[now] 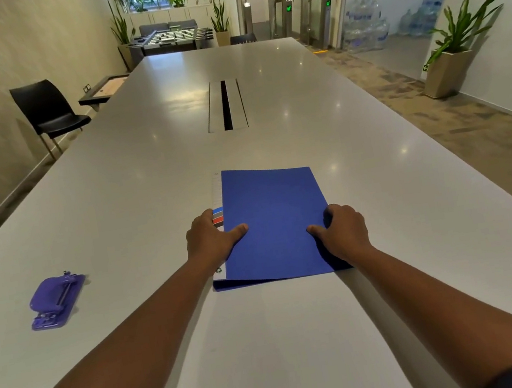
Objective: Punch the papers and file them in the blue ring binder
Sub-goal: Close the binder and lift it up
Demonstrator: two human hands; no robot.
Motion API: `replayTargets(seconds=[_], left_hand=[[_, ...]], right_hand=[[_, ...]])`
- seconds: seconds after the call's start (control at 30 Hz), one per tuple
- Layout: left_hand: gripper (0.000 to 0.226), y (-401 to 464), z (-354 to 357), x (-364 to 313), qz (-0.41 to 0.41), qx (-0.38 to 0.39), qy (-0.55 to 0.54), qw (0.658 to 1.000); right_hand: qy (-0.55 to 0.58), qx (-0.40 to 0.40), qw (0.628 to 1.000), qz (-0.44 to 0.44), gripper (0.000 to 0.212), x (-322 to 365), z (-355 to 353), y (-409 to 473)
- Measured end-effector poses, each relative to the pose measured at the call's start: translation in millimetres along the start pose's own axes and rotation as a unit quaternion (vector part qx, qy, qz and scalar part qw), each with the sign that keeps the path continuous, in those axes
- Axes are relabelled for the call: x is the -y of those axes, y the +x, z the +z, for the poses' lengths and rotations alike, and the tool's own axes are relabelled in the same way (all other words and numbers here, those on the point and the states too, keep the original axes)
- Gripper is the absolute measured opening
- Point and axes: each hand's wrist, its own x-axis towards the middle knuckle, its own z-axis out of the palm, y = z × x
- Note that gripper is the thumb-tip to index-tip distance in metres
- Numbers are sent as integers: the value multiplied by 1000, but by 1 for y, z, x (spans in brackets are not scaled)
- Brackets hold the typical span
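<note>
Holding the blue ring binder [277,220] are both hands, left hand [211,236] and right hand [344,230], fingers curled round its sides; spine label [218,218] too blurry to read; purple hole punch [57,300] sits well apart.

Both arms reach forward, left hand [209,238] and right hand [344,230] palms-down, thumbs inward.

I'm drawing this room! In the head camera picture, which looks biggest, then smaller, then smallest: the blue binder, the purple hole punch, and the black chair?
1. Blue binder, clearly largest.
2. Black chair.
3. Purple hole punch.

The chair stands much farther away, so in real life it is surely bigger than it looks here.
</note>
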Motion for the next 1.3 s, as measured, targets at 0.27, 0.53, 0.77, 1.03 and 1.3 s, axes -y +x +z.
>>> replayTargets(seconds=[0.27, 0.53, 0.77, 1.03, 1.3], left_hand=[[72, 7, -2, 7, 6, -1, -23, 1000], [80, 13, -5, 6, 30, -6, -41, 999], [35, 17, 2, 4, 164, -5, 210, 964], [96, 10, 11, -2, 157, 114, 448, 873], [99, 10, 10, -3, 165, 134, 438, 873]], right_hand=[[-46, -27, 997, -53, 39, -2, 13, -5], [-38, -58, 995, -66, 38, -3, 20, -3], [-111, -49, 987, -106, 43, 1, 26, -12], [-205, 32, 968, -138, 65, 0, 24, -9], [-199, 85, 970, -107, 55, 11, 12, -6]])
